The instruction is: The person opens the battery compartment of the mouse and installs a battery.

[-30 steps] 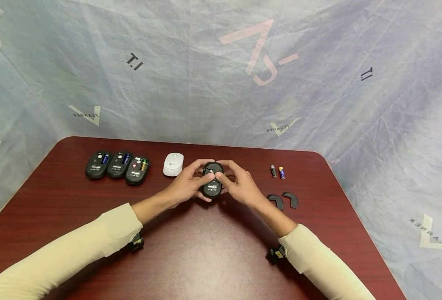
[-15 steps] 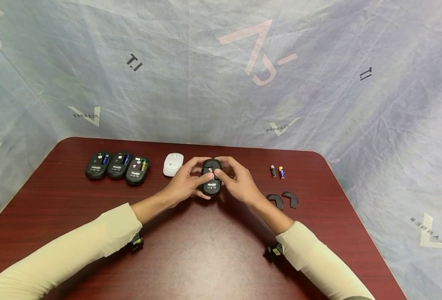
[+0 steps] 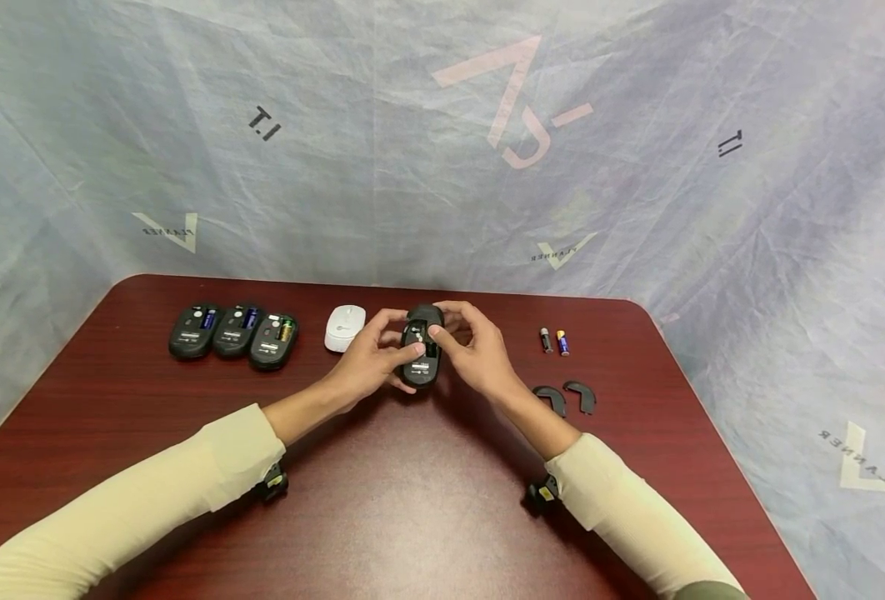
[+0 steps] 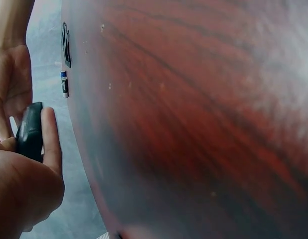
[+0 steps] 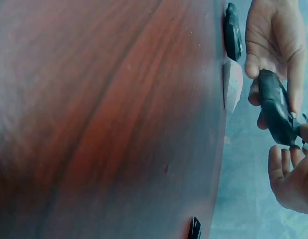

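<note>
1. The work looks partway: on the far left of the tabletop (image 3: 412, 492), three black mice (image 3: 230, 342) lie belly-up, slots uncovered, with batteries (image 3: 208, 318) inside.
2. To your right lie two loose batteries (image 3: 562, 343) and, nearer, two curved covers (image 3: 583, 397); the white mouse (image 3: 345, 329) sits top-up, apparently unopened.
3. Your left grip (image 3: 371, 358) holds the held mouse (image 3: 417, 377) by its left side; your right grip (image 3: 485, 358) pinches its far right, thumb at the slot.
4. It is belly-up between them; you can't tell whether that slot holds a battery.
</note>
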Available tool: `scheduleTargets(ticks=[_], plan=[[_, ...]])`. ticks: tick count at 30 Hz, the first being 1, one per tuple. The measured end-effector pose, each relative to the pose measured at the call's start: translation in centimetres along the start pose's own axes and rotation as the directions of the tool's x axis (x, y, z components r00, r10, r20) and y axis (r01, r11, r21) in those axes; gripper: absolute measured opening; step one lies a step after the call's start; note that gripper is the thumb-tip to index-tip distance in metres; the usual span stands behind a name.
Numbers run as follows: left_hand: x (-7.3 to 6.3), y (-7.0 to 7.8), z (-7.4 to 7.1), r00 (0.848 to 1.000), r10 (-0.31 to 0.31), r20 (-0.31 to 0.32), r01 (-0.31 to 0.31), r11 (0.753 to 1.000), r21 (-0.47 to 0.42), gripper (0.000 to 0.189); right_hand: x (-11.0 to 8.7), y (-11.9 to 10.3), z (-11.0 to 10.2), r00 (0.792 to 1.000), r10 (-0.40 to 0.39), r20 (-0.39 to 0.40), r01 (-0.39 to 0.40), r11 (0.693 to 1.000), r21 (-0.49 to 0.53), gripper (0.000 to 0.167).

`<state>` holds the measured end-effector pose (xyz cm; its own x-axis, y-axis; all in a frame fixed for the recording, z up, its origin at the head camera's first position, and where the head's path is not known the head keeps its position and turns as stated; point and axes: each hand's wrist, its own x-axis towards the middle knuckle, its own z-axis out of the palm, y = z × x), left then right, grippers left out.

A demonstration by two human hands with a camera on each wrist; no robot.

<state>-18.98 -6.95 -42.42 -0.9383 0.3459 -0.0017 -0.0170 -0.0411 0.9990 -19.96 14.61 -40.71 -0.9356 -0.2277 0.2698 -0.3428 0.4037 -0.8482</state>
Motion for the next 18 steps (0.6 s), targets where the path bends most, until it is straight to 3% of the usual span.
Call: scheduleTargets(ticks=[12, 18], plan=[[-0.2, -0.4, -0.2, 1.000, 0.005, 0.018, -0.005, 1.000, 0.009, 0.056, 0.3, 0.3, -1.3, 0.998, 0.064, -0.021, -0.059, 0.982, 0.178, 0.036], [-0.2, -0.6, -0.2, 1.000, 0.010, 0.028, -0.010, 1.000, -0.004, 0.056, -0.6, 0.9, -3.3, 0.996, 0.092, 0.012, -0.093, 0.984, 0.154, 0.041]])
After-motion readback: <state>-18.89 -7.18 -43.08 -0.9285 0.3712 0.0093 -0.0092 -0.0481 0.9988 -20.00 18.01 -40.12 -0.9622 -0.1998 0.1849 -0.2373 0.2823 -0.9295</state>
